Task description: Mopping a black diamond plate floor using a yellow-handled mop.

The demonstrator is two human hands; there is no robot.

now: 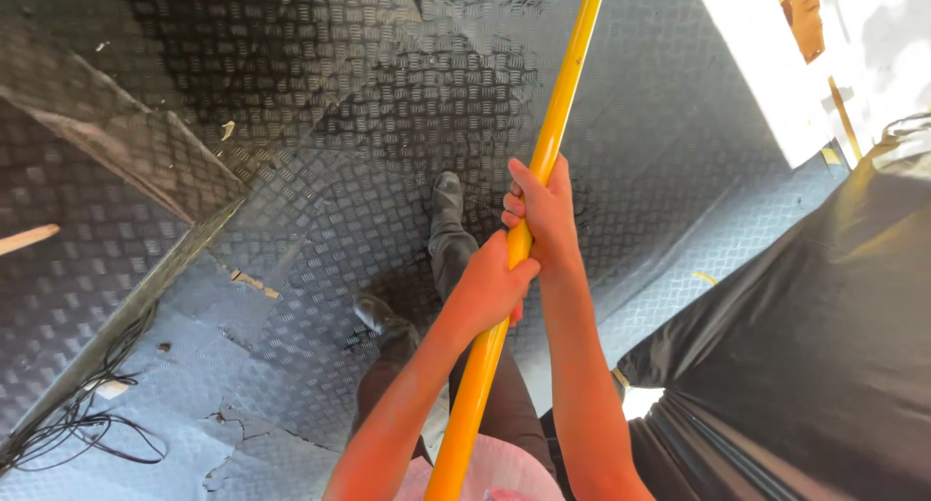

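A long yellow pole [562, 94] runs from the top of the head view down past my body. My right hand [543, 210] is wrapped around it higher up. Just below, my left hand [490, 288] grips the same pole, the two hands nearly touching. Beneath the hands I see my legs in dark trousers and my shoes [446, 195] standing on a grey checker-plate floor [320, 210].
A raised checker-plate step or box [116, 142] stands at the left, with black cables [87, 428] lying at its foot. Black plastic sheeting [805, 346] covers something bulky at the right. A bright white panel [766, 64] is at top right.
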